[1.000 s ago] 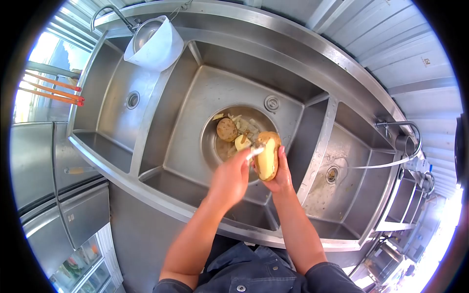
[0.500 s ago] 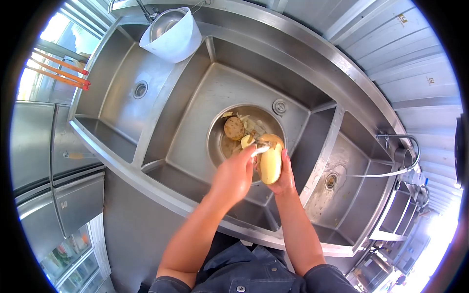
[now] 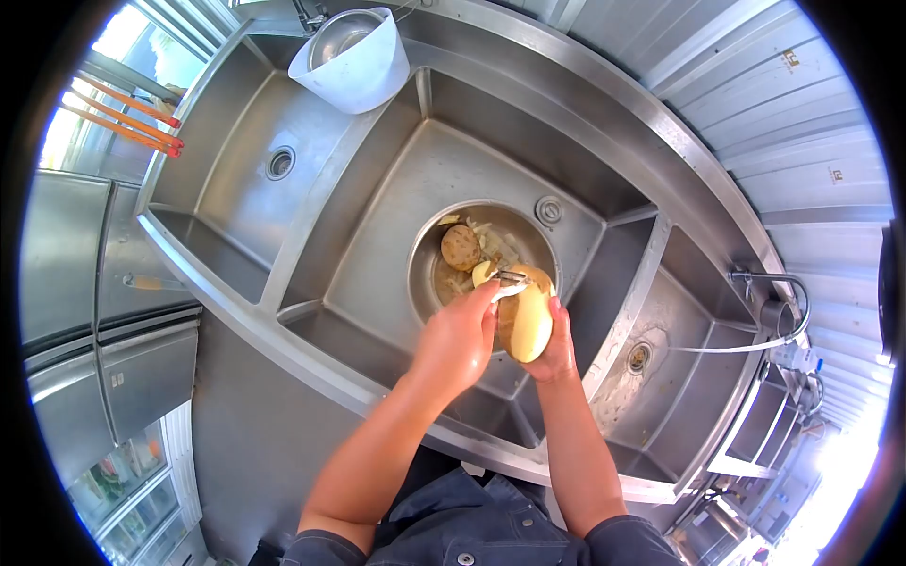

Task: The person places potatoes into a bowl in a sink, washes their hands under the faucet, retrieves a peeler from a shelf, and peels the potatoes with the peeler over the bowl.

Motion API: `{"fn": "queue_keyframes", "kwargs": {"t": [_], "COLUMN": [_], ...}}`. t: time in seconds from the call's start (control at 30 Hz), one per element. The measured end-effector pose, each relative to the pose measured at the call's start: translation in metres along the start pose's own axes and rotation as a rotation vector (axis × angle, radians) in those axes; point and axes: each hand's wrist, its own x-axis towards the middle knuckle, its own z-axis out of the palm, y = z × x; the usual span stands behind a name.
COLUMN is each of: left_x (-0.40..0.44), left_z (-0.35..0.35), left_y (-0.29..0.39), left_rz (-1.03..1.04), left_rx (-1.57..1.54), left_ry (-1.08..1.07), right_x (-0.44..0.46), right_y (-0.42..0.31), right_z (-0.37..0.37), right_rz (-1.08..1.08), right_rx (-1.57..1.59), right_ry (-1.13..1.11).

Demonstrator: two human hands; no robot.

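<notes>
Held potato [image 3: 533, 330] is pale yellow with brown skin patches. Round potato [image 3: 461, 247] tan, brown-speckled. Bowl [image 3: 423, 283], sink [image 3: 396, 217] silver-grey. Peeler [image 3: 511, 291] white-handled. Far-left tub [image 3: 354, 83] white. Shirt [image 3: 472, 526] dark blue-grey.

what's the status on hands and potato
Left hand gripping peeler. Right hand holding part-peeled potato over metal bowl. Nothing visibly in the way.

Kitchen on a catering scale

Looks commercial: built around a three-basin steel sink [image 3: 377, 255], with steel-doored cabinets [image 3: 66, 255] at left, ribbed metal wall panels [image 3: 736, 104] and a curved tap [image 3: 774, 276] at right. Marked as a kitchen by a part-peeled potato [image 3: 532, 330] over the sink.
</notes>
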Motion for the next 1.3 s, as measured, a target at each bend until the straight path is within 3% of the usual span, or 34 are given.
{"fn": "queue_keyframes", "kwargs": {"t": [0.07,0.17,0.27,0.37,0.47,0.57,0.6,0.7,0.83,0.93,1.0,1.3], "left_x": [-0.023,-0.070,-0.085,-0.033,0.008,-0.011,-0.025,-0.073,-0.066,-0.011,0.011,-0.069], "left_z": [0.006,0.020,0.022,-0.003,-0.001,0.001,0.005,0.018,0.007,-0.007,-0.002,0.021], "left_y": [-0.001,-0.013,-0.015,-0.014,-0.019,-0.002,-0.004,-0.015,-0.015,-0.023,-0.025,-0.020], "left_rz": [-0.029,0.026,-0.040,-0.062,-0.041,-0.117,-0.081,-0.019,-0.018,-0.046,-0.088,-0.029], "left_rx": [0.044,0.010,-0.037,-0.017,-0.004,0.002,-0.022,-0.061,-0.049,0.014,-0.020,0.010], "left_ry": [-0.049,-0.186,-0.184,-0.019,-0.054,-0.120,-0.110,-0.217,-0.162,-0.013,-0.141,-0.108], "right_x": [-0.002,0.003,0.010,0.002,-0.008,-0.002,0.001,0.006,0.005,-0.007,-0.004,0.015], "right_y": [0.003,-0.005,-0.009,-0.004,0.005,0.006,0.008,-0.002,-0.009,0.000,0.005,0.013], "right_z": [0.002,-0.002,-0.009,-0.006,-0.001,0.003,0.000,-0.004,-0.005,-0.003,-0.003,0.006], "right_rz": [0.001,-0.067,-0.060,-0.032,-0.004,-0.070,-0.085,-0.084,-0.029,-0.022,-0.010,-0.123], "right_rx": [-0.022,-0.025,0.072,0.027,0.015,0.012,0.077,0.084,0.183,0.044,-0.040,0.113], "right_ry": [0.182,0.226,0.112,0.061,-0.014,0.055,0.188,0.224,0.092,0.131,0.150,0.333]}}
